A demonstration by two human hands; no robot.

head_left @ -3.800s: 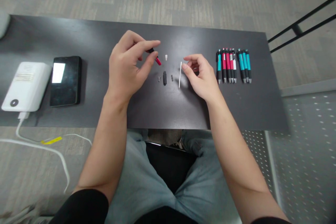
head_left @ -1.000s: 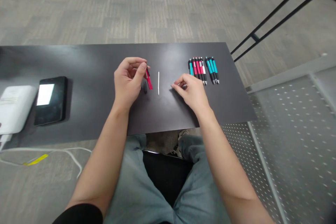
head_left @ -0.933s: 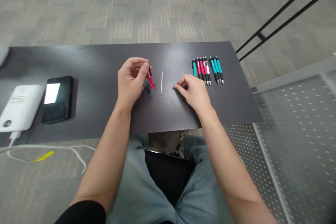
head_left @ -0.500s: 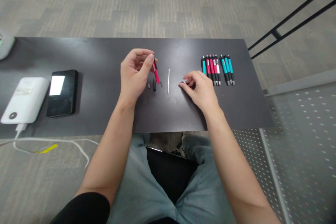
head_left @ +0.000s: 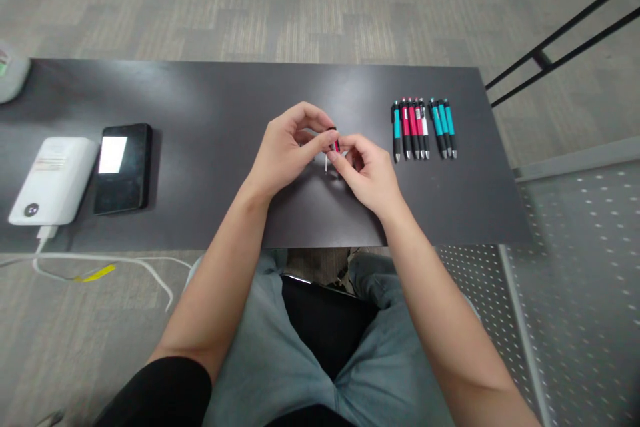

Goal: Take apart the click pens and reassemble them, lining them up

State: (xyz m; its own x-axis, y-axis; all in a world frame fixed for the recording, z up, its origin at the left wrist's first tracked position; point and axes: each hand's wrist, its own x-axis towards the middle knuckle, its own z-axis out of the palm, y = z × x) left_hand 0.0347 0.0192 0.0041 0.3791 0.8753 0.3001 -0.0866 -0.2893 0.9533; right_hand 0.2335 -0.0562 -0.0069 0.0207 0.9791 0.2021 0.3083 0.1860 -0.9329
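My left hand [head_left: 290, 147] is closed, thumb and fingers pinching a red pen barrel [head_left: 337, 146] with a black top. From the other side, my right hand [head_left: 367, 170] meets it, its thumb and forefinger closed around the barrel's lower part. Whether a small piece also sits in the right fingertips is hidden. Below the fingers a thin white pen refill [head_left: 326, 164] shows in part on the dark table [head_left: 210, 200]. The small black pen parts near it are covered by my hands.
To the right lies a row of red, white and teal pens [head_left: 411, 128], with several teal pens [head_left: 443, 128] beside it. At left are a black phone-like device [head_left: 123, 177] and a white power bank [head_left: 55, 180] with a cable [head_left: 125, 257] hanging over the front edge.
My left hand has moved right with the red pen barrel. The right hand has shifted left, and the two hands now meet at the barrel. My view has shifted slightly.
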